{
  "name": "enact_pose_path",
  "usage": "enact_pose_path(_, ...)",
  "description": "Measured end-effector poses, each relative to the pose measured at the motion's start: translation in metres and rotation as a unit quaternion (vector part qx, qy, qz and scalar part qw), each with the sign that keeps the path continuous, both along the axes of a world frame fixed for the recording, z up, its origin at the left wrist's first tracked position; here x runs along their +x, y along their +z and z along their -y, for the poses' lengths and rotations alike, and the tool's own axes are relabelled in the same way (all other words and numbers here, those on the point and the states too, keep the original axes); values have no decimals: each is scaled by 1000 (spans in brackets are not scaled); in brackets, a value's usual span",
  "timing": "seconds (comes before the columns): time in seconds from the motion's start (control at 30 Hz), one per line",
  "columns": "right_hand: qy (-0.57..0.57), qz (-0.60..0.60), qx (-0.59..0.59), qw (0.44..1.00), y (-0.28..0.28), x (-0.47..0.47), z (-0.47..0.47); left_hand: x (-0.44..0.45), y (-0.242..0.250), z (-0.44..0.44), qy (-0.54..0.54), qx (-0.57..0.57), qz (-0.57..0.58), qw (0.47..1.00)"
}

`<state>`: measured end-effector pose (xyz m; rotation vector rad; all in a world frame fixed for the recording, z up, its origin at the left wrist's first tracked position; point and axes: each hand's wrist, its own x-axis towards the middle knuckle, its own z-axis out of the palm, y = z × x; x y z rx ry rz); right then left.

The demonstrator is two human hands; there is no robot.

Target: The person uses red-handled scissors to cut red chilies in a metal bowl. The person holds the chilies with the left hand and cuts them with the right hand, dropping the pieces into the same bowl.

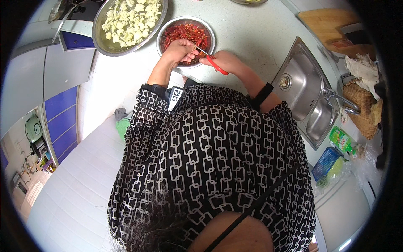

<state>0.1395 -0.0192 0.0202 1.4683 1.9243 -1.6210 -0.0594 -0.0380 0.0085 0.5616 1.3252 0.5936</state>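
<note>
Over a steel bowl [212,31] of cut dried red chilies [185,33], both hands work close together. My left hand [179,52] has its fingers curled, the fingertips pinching a small piece that looks like chili, mostly hidden by the fingers. Red-handled scissors [218,65] are in my right hand [227,60], at the bowl's right rim. Their metal blades point up and left and reach the left fingertips. I cannot tell whether the blades are closed on the piece.
A larger steel basin [96,34] of cauliflower florets [132,23] stands left of the bowl on the pale countertop [242,31]. To the right is a double steel sink [302,72] with a faucet [341,99]. Beyond are a dish soap bottle [340,138], a blue plastic basket [326,163] and a wicker basket [360,107].
</note>
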Motion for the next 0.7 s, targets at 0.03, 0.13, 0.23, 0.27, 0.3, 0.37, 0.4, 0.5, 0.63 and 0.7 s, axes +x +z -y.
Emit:
enact_pose_path(0.03,7,11,-10,1000,2,-2,-1,-1,0,0,-13,-7,-22,1000)
enact_pose_path(0.13,8,44,-9,999,9,0,-12,2,-5,-13,-24,-6,-43,999)
enact_pose_path(0.23,-13,52,-18,998,15,-2,-10,2,-6,-14,-32,-18,-72,997)
enact_pose_path(0.27,-20,50,-27,998,16,-2,-8,1,-5,-13,-33,-20,-82,996)
enact_pose_path(0.3,-23,51,-22,998,17,-3,-7,1,-4,-12,-38,-19,-95,995)
enact_pose_path(0.37,-30,51,-19,998,17,-4,-7,1,0,-13,-45,-14,-119,992)
enact_pose_path(0.4,-23,50,-13,998,16,-4,-7,0,3,-13,-57,-9,-134,989)
enact_pose_path(0.5,-15,62,9,998,12,-1,-8,-9,14,-18,-82,29,-200,976)
enact_pose_path(0.63,-26,62,53,996,4,11,-8,-18,23,-25,-35,125,-362,923)
enact_pose_path(0.7,-35,56,68,995,2,13,-9,-18,24,-29,-64,126,-426,894)
